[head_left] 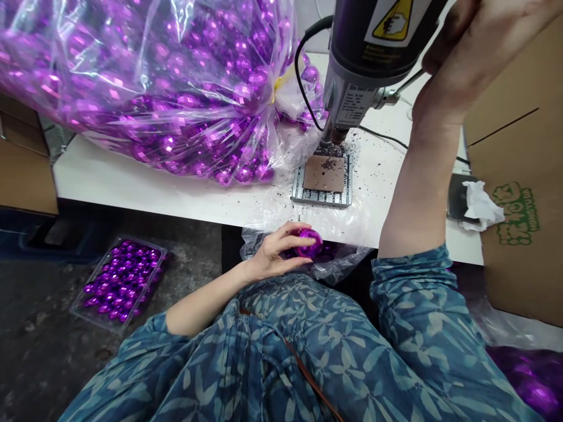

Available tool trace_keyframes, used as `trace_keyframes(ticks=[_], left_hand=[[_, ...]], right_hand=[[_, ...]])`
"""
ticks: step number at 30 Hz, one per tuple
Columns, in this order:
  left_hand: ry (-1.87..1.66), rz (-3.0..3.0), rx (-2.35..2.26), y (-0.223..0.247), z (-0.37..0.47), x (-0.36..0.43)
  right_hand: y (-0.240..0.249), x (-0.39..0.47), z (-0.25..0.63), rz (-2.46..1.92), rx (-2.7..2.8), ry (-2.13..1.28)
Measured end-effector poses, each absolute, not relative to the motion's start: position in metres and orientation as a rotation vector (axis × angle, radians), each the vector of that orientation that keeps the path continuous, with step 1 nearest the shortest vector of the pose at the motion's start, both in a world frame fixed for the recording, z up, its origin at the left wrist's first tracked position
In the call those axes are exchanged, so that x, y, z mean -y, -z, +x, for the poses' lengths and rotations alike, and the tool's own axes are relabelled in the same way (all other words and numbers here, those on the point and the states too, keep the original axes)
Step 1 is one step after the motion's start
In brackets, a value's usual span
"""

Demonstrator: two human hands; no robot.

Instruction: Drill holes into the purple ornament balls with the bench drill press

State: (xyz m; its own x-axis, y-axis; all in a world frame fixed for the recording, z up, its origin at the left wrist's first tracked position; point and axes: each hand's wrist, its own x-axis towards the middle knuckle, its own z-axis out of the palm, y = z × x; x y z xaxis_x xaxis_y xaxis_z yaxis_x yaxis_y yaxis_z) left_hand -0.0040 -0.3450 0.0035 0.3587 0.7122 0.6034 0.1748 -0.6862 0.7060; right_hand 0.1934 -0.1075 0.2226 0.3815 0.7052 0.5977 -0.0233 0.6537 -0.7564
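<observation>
My left hand (277, 251) is closed around a shiny purple ball (310, 242) with its fingertips, just over the table's front edge. Below the ball, a clear plastic bag (341, 266) hangs at my lap with more purple balls partly hidden inside. My right hand (455, 44) is raised at the upper right, its fingers wrapped round the end of the lever (409, 83) on a bench drill press (373, 55). Under the drill head, a brown square block (324, 176) with a small hole sits on the slotted metal base (322, 200). Dark shavings lie over and around it.
A huge clear bag of purple faceted balls (189, 111) covers the table's left side. A clear tray of purple balls (125, 281) sits on the floor at left. Cardboard boxes (519, 176) stand at right, near crumpled white paper (481, 206). A black cable (387, 138) crosses the table.
</observation>
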Motion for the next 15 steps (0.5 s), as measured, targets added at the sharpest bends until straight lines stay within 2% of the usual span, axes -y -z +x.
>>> trace_keyframes(ticks=[3, 6, 8, 10, 12, 14, 15], left_hand=[[-1.009, 2.293, -0.782, 0.021, -0.01, 0.356], [-0.525, 2.424, -0.894, 0.043, -0.014, 0.371], [-0.368, 2.415, -0.907, 0.047, -0.019, 0.373], [-0.527, 2.365, -0.864, 0.04, -0.025, 0.36], [-0.886, 2.299, -0.865, 0.022, -0.034, 0.328], [-1.189, 2.235, -1.024, 0.0, -0.041, 0.276], [-1.214, 2.214, -1.175, -0.011, -0.043, 0.245]], right_hand=[[-0.224, 0.113, 0.19, -0.72, 1.058, -0.534], [-0.218, 0.11, 0.192, -0.692, 1.028, -0.51], [-0.213, 0.105, 0.195, -0.661, 1.029, -0.49], [-0.209, 0.102, 0.198, -0.64, 1.032, -0.488], [-0.208, 0.103, 0.199, -0.619, 1.031, -0.487], [-0.208, 0.106, 0.2, -0.595, 1.022, -0.483], [-0.208, 0.108, 0.2, -0.586, 1.021, -0.485]])
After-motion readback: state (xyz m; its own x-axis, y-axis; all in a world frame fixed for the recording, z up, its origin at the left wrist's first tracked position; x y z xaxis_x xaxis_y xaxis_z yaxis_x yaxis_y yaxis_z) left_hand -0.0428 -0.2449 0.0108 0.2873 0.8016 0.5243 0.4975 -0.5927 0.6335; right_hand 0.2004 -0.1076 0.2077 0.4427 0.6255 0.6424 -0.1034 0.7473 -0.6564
